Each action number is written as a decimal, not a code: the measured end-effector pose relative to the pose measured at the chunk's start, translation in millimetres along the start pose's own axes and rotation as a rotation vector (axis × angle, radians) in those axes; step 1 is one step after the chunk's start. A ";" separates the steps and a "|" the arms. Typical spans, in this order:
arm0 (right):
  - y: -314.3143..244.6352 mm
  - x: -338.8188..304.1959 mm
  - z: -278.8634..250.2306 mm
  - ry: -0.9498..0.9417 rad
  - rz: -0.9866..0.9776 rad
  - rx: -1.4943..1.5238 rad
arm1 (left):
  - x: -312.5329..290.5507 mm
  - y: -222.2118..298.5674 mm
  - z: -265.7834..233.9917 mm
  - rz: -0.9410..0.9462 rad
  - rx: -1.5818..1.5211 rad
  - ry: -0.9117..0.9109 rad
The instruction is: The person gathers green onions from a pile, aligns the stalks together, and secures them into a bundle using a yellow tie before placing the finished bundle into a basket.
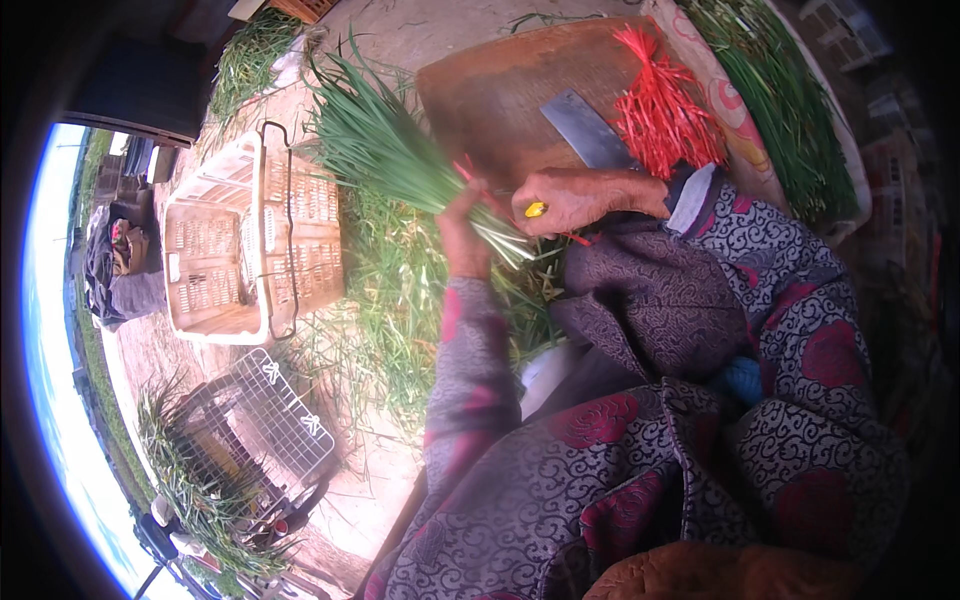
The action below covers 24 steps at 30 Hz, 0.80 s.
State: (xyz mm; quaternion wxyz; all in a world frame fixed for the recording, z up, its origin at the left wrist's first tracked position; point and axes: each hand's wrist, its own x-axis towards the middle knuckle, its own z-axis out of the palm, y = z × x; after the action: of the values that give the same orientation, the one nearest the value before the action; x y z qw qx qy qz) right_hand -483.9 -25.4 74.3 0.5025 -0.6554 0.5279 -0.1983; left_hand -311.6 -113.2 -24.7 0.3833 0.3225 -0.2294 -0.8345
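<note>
My left hand [465,228] is closed around the stem end of a bunch of garlic chives [385,135], whose long green leaves fan out to the upper left. The pale cut ends [508,243] stick out below the hand. A red tie strip [462,170] shows at the bunch. Close by on the right, my right hand [585,198] is a fist, with a red strip end [579,240] coming out under it; a small yellow piece [536,209] sits on that hand. Behind it a cleaver [585,125] lies on a brown board [480,85], beside a bundle of red tie strips [665,105].
Loose chive leaves [395,310] cover the ground below the bunch. A pale plastic crate [215,290] stands at the left, above a wire rack [260,410] with greens. More chives [775,100] lie on a cloth at the upper right.
</note>
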 end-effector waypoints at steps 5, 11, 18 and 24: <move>12.3 1.3 1.8 0.193 0.068 -0.061 | -20.8 19.7 26.0 -0.048 -0.115 -0.052; 19.4 5.1 5.3 0.260 -0.052 -0.155 | -20.7 19.1 18.1 -0.112 -0.080 0.002; 9.7 4.5 7.8 0.117 -0.092 -0.131 | -13.4 15.6 9.6 -0.033 0.012 0.045; 13.9 5.1 10.7 0.051 -0.140 -0.104 | -4.9 4.7 0.9 -0.015 0.008 0.072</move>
State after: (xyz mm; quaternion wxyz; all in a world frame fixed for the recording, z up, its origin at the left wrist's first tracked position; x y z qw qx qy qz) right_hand -480.4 -24.3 56.3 0.4392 -0.7107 0.5029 -0.2218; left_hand -307.5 -112.0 -19.3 0.3837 0.3557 -0.2164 -0.8243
